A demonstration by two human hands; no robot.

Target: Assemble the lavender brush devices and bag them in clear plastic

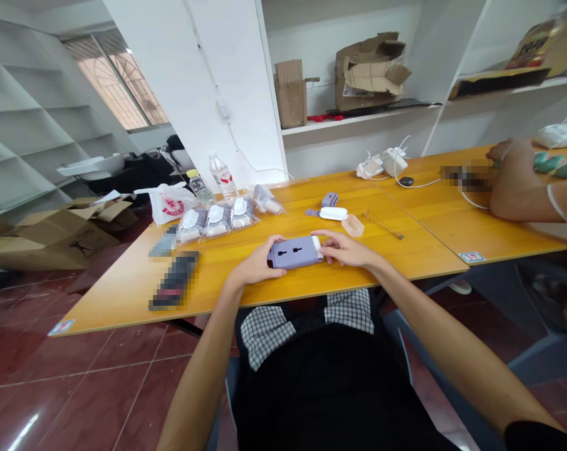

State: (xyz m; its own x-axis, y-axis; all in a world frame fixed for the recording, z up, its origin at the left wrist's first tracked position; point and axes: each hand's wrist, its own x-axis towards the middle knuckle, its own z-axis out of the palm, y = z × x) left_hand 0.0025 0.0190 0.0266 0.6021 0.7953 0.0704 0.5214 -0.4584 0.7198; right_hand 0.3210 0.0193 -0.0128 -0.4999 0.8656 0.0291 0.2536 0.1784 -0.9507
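A purple power strip with socket holes and a white end lies flat on the orange table. My left hand grips its left end, thumb on top and fingers curled around the edge. My right hand pinches the white right end with thumb and fingers. Behind the strip lie a white ribbed part, a small purple piece, a pale pink tray and a coiled spring.
Several bagged white devices, two water bottles and a plastic bag sit at the far left. Another person's arm rests on the adjoining table at right. White chargers with cables lie beyond; cardboard boxes stand on the floor.
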